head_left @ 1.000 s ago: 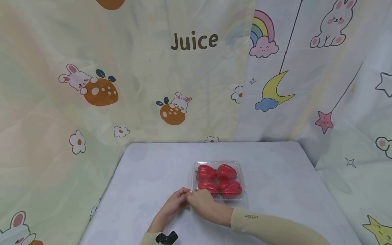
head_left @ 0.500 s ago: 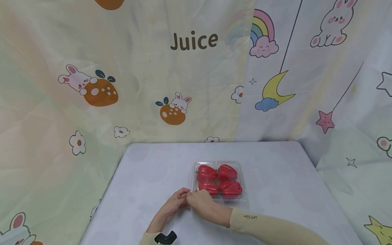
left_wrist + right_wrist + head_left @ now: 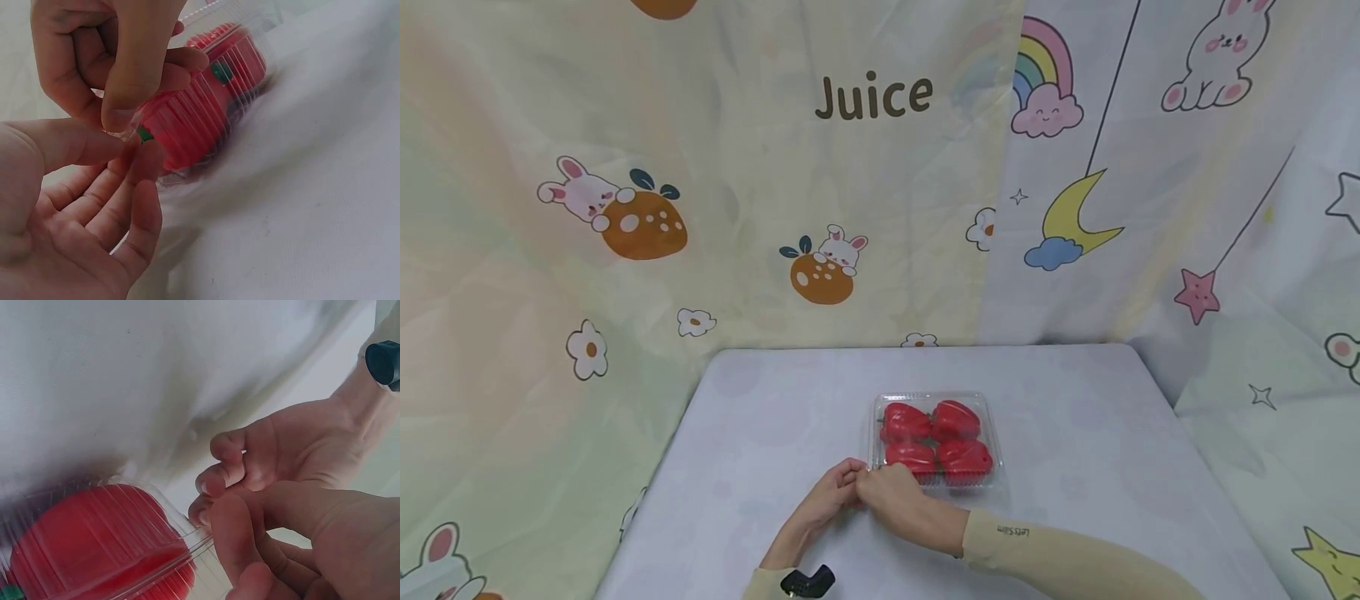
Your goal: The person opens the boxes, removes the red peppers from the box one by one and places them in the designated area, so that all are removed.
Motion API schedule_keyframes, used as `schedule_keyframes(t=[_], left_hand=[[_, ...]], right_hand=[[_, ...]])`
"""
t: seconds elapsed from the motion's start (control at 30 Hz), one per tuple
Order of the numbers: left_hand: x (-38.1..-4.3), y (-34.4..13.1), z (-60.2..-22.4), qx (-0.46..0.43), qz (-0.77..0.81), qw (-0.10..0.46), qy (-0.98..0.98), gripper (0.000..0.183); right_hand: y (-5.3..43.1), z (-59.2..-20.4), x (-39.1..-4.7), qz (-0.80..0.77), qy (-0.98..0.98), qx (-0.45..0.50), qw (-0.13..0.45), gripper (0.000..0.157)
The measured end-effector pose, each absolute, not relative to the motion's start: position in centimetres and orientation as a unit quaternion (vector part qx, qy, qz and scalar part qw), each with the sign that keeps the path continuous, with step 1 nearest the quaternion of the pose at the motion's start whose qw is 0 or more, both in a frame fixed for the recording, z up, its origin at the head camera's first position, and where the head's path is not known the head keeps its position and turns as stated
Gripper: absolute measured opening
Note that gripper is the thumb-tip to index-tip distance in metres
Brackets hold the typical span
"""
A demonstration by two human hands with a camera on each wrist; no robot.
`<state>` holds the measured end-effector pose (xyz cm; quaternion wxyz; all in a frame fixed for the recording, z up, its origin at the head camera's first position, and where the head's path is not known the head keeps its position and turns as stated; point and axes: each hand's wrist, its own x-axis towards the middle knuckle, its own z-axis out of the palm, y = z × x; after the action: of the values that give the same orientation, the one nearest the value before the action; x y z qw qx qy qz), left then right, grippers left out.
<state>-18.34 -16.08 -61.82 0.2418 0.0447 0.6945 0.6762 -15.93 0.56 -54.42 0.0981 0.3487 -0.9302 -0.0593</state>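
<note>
A clear plastic clamshell box (image 3: pixel 931 397) sits on the table with several red bell peppers (image 3: pixel 957 421) inside; green stem bits show through its wall in the left wrist view. My left hand (image 3: pixel 820 504) is at the box's near-left corner, its thumb and forefinger pinching the edge there, the other fingers loosely bent. Right beside it, my right hand (image 3: pixel 904 504) reaches across the front and pinches the same corner with thumb and curled fingers. In the right wrist view the box's rim (image 3: pixel 187 550) runs up to the fingertips, which partly hide the corner.
A white cloth covers the table (image 3: pixel 1075 433), which has rounded far corners. Behind and at both sides hangs a printed curtain (image 3: pixel 737 167) with cartoon rabbits. A black device (image 3: pixel 807 582) is strapped at the left wrist.
</note>
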Motion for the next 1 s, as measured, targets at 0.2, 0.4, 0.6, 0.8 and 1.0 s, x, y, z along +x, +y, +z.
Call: schedule_keyframes(t=[0.2,0.4,0.6,0.8,1.0], left_hand=[[-18.3,-16.1,-61.8,0.059,0.680,0.232,0.694,0.032],[-18.4,-16.1,-62.2,0.078,0.679,0.231,0.692,0.031],[-18.5,-16.2,-62.4,0.090,0.676,0.221,0.698,0.030],[-18.4,-16.2,-62.5,0.097,0.671,0.210,0.705,0.033],[-18.2,-16.1,-62.8,0.126,0.677,0.195,0.698,0.029]], right_hand=[[0.6,-54.6,-16.0,-0.072,-0.927,0.349,0.117,0.015],[0.7,-54.7,-16.0,-0.076,-0.925,0.356,0.110,0.024],[0.6,-54.8,-15.9,-0.065,-0.926,0.357,0.106,0.021],[0.6,-55.2,-16.0,-0.064,-0.922,0.355,0.141,0.013],[0.5,-54.8,-16.0,-0.064,-0.926,0.351,0.124,0.017]])
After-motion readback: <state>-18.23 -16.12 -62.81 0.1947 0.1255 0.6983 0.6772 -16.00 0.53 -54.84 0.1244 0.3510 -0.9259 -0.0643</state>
